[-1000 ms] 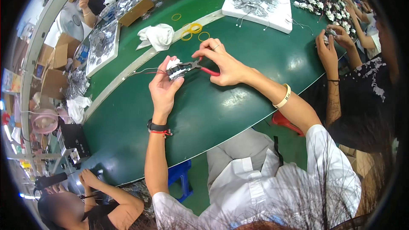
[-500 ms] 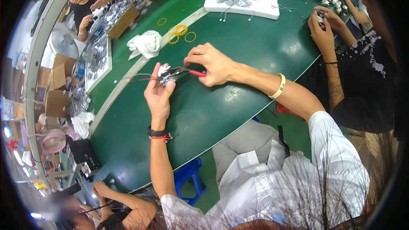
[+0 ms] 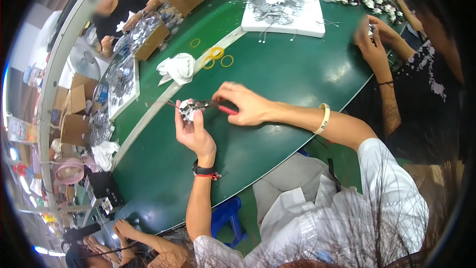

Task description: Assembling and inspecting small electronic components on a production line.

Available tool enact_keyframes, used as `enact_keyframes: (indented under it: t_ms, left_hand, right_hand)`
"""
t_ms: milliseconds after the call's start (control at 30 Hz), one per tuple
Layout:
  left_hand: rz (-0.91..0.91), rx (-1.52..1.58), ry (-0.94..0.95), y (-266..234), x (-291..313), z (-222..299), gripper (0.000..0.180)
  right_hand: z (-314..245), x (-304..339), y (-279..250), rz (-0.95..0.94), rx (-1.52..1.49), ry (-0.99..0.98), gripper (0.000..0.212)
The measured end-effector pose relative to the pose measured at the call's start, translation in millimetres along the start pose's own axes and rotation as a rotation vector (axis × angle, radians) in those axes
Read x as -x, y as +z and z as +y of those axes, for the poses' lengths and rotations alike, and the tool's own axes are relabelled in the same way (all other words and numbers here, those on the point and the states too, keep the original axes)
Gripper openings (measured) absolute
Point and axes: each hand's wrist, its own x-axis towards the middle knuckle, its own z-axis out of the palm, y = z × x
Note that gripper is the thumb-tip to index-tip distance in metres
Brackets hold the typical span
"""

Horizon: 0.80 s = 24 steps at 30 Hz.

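Between the thumb and fingers of my left hand [image 3: 197, 138] is a small white-and-silver part [image 3: 187, 112] with thin wires, one reddish, trailing off to the left. My right hand [image 3: 248, 103] grips pliers [image 3: 228, 110] with red handles. Their dark jaws reach left to the part and appear to touch it; whether they bite on it I cannot tell. Both hands are held above the green table [image 3: 248, 154].
A crumpled white cloth [image 3: 179, 68] and several yellow rubber bands [image 3: 216, 52] lie beyond my hands. Farther back is a white foam board [image 3: 312, 22] under silvery parts. Co-workers sit right, lower left and across; cardboard boxes [image 3: 77, 129] stand left.
My left hand has turned, bringing the part's white side into view. The pliers are still at the part. The whole view has shifted slightly, with table objects now lower in the picture.
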Motion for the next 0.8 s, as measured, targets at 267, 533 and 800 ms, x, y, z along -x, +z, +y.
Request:
enact_keyframes:
  t_ms: [267,533,800]
  left_hand:
    - [-0.113,-0.694,0.068,-32.0,-23.3,2.7,0.064]
    - [-0.373,-0.983,0.346,-27.3,-24.3,6.9,0.055]
    - [-0.425,-1.016,0.210,-22.3,-20.9,11.2,0.057]
  right_hand:
    - [2.5,-9.5,-35.9,0.023,0.432,-0.274,0.057]
    - [-0.7,-9.7,-38.9,0.040,0.561,-0.414,0.064]
    - [0.2,-7.4,-30.3,0.033,0.644,-0.425,0.078]
